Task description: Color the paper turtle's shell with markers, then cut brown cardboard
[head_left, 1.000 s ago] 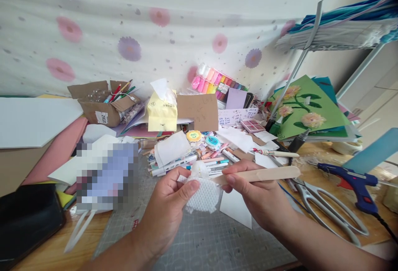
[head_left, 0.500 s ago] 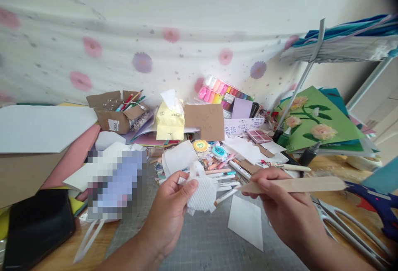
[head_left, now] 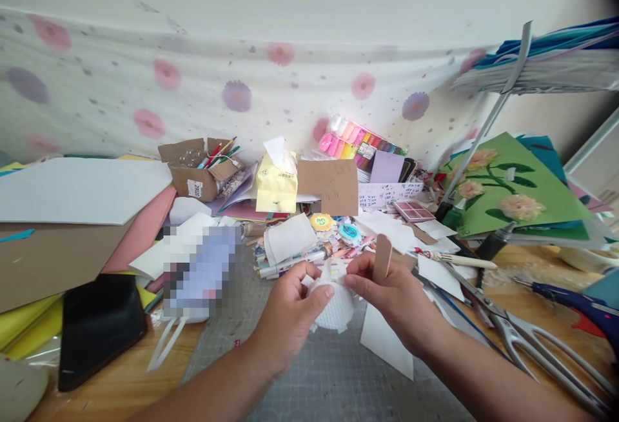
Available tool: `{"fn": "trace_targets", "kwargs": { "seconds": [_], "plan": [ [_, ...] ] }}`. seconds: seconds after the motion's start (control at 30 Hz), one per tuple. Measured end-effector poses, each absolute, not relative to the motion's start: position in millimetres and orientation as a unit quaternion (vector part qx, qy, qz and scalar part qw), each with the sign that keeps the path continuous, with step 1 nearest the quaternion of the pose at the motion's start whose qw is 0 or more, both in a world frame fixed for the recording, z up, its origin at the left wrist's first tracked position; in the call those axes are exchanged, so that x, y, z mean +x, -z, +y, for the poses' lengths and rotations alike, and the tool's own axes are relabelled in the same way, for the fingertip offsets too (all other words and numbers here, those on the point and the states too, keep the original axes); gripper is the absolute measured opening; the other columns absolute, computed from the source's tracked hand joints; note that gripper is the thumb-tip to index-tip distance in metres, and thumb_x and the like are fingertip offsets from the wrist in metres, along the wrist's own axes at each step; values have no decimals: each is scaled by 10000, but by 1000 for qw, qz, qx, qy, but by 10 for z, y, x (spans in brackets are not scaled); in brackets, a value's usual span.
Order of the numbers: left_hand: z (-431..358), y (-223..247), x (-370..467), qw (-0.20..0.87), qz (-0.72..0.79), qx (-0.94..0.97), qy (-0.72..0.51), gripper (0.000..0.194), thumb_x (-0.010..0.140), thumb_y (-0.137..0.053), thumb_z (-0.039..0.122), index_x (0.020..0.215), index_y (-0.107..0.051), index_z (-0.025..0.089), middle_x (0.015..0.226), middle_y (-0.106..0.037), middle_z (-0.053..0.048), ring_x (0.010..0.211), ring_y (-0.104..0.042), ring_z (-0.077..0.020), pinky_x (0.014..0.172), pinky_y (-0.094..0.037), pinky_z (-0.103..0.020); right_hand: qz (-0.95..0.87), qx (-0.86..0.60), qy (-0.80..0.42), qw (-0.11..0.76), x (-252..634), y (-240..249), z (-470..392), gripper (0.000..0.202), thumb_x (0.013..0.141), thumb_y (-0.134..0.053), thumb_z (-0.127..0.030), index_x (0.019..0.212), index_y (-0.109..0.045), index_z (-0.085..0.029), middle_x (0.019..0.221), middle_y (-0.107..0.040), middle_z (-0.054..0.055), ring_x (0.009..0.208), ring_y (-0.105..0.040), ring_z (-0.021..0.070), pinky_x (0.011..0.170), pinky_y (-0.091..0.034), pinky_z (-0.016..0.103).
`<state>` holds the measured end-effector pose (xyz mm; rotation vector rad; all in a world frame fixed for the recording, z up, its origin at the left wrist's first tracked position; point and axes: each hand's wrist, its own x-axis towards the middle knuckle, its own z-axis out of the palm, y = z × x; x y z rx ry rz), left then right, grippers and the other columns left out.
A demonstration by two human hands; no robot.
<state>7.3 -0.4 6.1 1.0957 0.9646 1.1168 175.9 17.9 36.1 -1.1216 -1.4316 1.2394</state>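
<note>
A small white textured piece with a loop-like top is held over the grey cutting mat. My left hand pinches its left side between thumb and fingers. At its upper right, the thumb and fingertips of my right hand touch the piece. A flat wooden stick stands up out of my right hand, tucked among the fingers. A blank white paper lies on the mat below my right hand.
Scissors and a blue glue gun lie at right. Markers, paper scraps and two round badges sit behind the hands. A black tablet-like object and a cardboard box are at left.
My right hand has moved left onto the white piece, and the stick has swung from lying rightward to upright. The whole view has shifted slightly.
</note>
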Motion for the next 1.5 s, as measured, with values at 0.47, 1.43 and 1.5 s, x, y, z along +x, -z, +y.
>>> {"fn": "trace_targets", "kwargs": {
  "seconds": [0.47, 1.43, 1.5],
  "plan": [
    [-20, -74, 72, 582, 443, 490, -474, 374, 708, -734, 464, 806, -484, 204, 586, -534, 59, 521, -450, -111, 524, -324, -236, -532, -459, -544, 458, 1743, -337, 145, 217, 617, -758, -285, 578, -569, -187, 528, -467, -51, 540, -376, 120, 521, -270, 264],
    [34, -49, 53, 564, 462, 515, -451, 344, 685, -729, 428, 751, -512, 169, 607, -498, 39, 572, -418, -106, 529, -310, -233, -530, -429, -590, 432, 1766, -229, 130, 277, 636, -791, -339, 785, -625, -175, 637, -508, -46, 619, -440, 130, 591, -320, 267],
    [33, -56, 57, 560, 466, 523, -443, 337, 682, -725, 425, 743, -518, 167, 611, -506, 33, 577, -426, -113, 531, -318, -239, -527, -422, -593, 439, 1777, -238, 139, 261, 648, -783, -344, 774, -626, -177, 641, -515, -42, 624, -439, 131, 600, -326, 269]
  ]
}}
